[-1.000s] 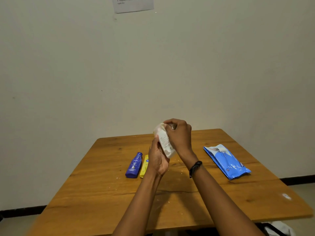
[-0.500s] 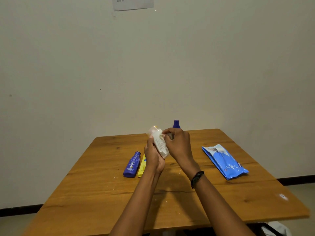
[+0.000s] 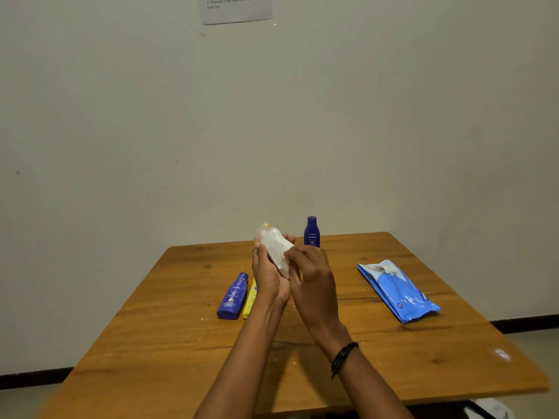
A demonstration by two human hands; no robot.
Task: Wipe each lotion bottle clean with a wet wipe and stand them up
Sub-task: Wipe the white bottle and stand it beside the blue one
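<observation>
My left hand [image 3: 269, 276] holds a white lotion bottle [image 3: 273, 244] tilted above the table's middle, cap up and to the left. My right hand [image 3: 311, 276] presses against the bottle's lower right side; a bit of white wipe seems to lie under its fingers, mostly hidden. A blue lotion bottle [image 3: 232, 297] lies flat on the table left of my hands, with a yellow bottle [image 3: 250, 299] lying close beside it, partly hidden by my left wrist. Another blue bottle [image 3: 312, 232] stands upright at the table's far edge.
A blue wet-wipe pack [image 3: 397, 290] lies on the right side of the wooden table [image 3: 151, 352]. A wall rises right behind the table, with a paper note [image 3: 236, 9] taped high on it. Something white [image 3: 490, 409] sits on the floor at the lower right.
My right hand has slid down from the bottle's top to its lower side. The bottle and hands have shifted a little, uncovering the upright blue bottle behind them.
</observation>
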